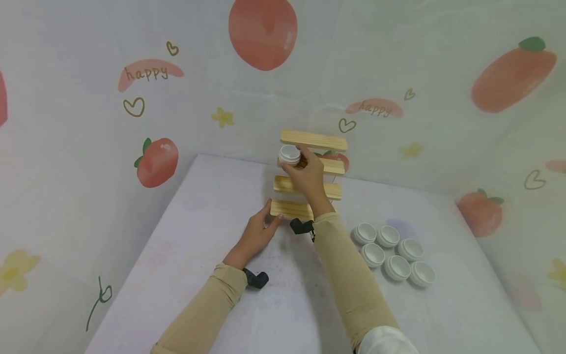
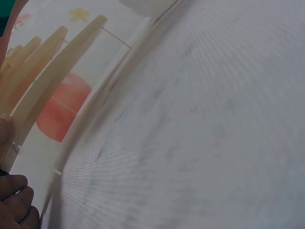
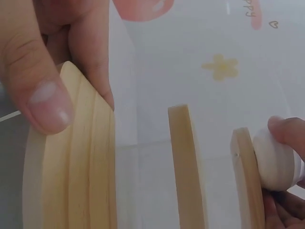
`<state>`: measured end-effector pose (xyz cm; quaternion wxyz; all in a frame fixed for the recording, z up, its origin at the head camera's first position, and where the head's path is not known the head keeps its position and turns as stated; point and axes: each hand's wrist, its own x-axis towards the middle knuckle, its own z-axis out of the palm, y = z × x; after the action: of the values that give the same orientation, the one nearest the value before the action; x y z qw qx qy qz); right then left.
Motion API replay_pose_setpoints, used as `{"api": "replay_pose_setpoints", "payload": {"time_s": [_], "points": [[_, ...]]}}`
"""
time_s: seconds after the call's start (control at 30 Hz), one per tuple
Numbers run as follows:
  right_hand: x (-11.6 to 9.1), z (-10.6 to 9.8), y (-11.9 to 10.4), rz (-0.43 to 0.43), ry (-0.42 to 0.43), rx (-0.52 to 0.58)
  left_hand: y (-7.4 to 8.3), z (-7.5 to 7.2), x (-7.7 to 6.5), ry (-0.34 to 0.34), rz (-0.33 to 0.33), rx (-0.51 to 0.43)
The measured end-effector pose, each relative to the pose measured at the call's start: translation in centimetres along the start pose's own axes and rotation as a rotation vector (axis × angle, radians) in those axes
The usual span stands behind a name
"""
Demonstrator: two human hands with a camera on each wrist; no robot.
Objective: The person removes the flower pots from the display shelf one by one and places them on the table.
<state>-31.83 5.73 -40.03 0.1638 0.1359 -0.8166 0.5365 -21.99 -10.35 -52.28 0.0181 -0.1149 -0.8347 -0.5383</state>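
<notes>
A wooden tiered rack stands at the back of the table, its several narrow boards one above another. My right hand grips a small round white jar between thumb and fingers at the left end of the second board from the top. In the right wrist view this jar touches the board. Down at the lowest board, my left hand pinches its left end, with the thumb on the front. The left wrist view catches only part of that hand beside the boards.
Several more white jars stand grouped on the white-covered table, right of my right forearm. Behind the rack hangs a printed backdrop with fruit, hearts and flowers. Wrist cameras sit on both wrists.
</notes>
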Motion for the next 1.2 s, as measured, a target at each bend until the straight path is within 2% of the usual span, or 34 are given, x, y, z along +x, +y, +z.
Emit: {"api": "replay_pose_setpoints", "payload": {"time_s": [0.43, 0.73, 0.93, 1.2], "points": [[-0.7, -0.6, -0.4, 0.02, 0.0, -0.025, 0.2, -0.2, 0.0, 0.002, -0.011, 0.016], [-1.7, -1.2, -1.0, -0.059, 0.028, -0.049, 0.2, -0.1, 0.1, 0.002, -0.01, 0.027], [-2.3, -2.4, -2.0, -0.078, 0.056, -0.042, 0.3, -0.1, 0.1, -0.002, -0.019, 0.017], [-3.9, -4.6, -2.2, -0.071, 0.063, -0.057, 0.3, -0.1, 0.0, -0.012, -0.034, 0.018]]}}
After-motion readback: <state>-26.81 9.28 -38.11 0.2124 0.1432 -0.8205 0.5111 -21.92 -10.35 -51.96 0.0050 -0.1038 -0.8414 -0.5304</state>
